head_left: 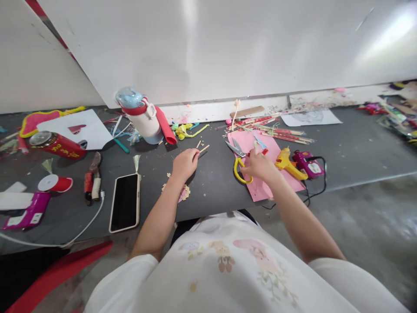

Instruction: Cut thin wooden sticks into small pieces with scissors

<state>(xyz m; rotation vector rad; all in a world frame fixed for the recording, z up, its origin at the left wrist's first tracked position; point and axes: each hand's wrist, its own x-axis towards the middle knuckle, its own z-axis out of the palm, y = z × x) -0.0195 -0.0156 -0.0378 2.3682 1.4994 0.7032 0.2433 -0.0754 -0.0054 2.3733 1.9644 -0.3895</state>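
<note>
My left hand [184,164] is closed in a pinch on a thin wooden stick [203,149] that points up and to the right, above the dark table [211,187]. My right hand [259,166] rests on yellow-handled scissors [238,161] lying on a pink sheet [260,174]; its fingers curl around the handles. A small round beige lace piece [185,192] lies under my left wrist. More short sticks lie scattered close to the held one.
A yellow glue gun [288,163] and a purple device [308,164] lie right of the scissors. A phone [125,202], a knife [93,176], a red can [57,144], a ribbon spool [54,183] and a bottle [143,115] lie left. Red sticks [276,130] crowd the back.
</note>
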